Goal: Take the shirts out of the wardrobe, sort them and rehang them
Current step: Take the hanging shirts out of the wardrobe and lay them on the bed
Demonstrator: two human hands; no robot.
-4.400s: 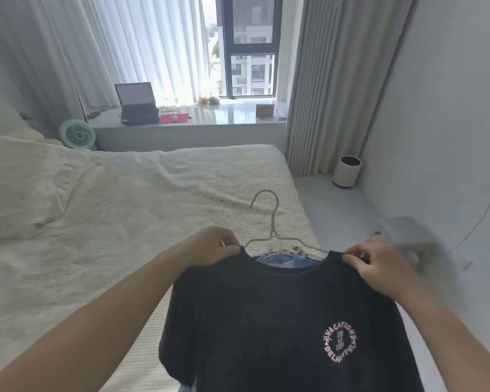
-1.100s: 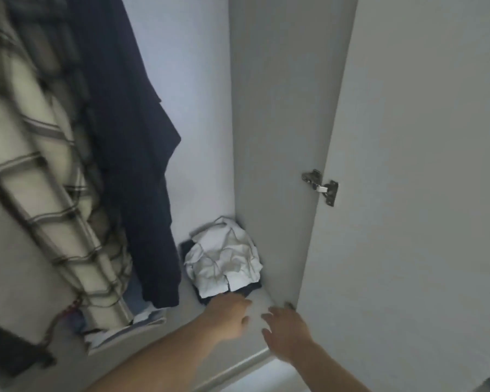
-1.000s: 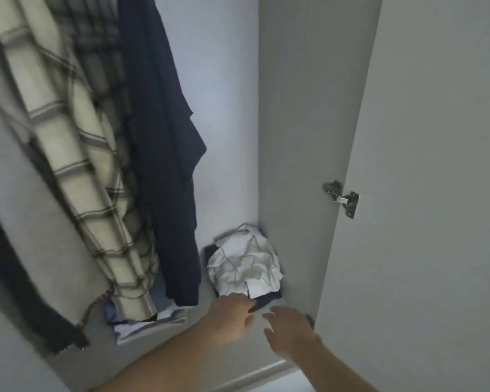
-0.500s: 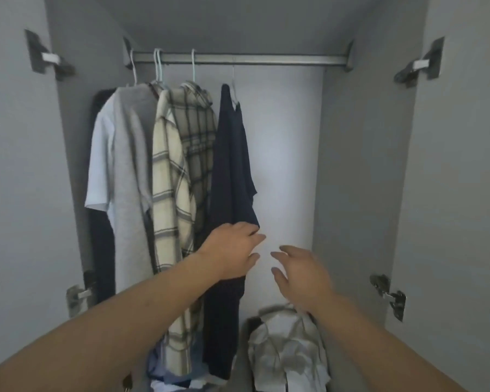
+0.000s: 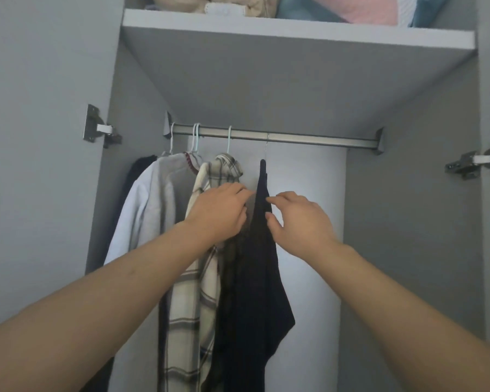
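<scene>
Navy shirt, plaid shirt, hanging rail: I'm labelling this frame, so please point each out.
Navy shirt (image 5: 255, 278), head view, mid-body.
Plaid shirt (image 5: 194, 301), head view, front panel.
Hanging rail (image 5: 323, 139), head view, bare stretch.

Both arms raised fwd; left hand (image 5: 219, 212) & right hand (image 5: 299, 222) side by side, fingers loosely curled.

A single head-worn camera is looking forward and slightly upward into an open grey wardrobe (image 5: 408, 250), sitting close, at arm's reach of its metal hanging rail (image 5: 309, 138).
</scene>
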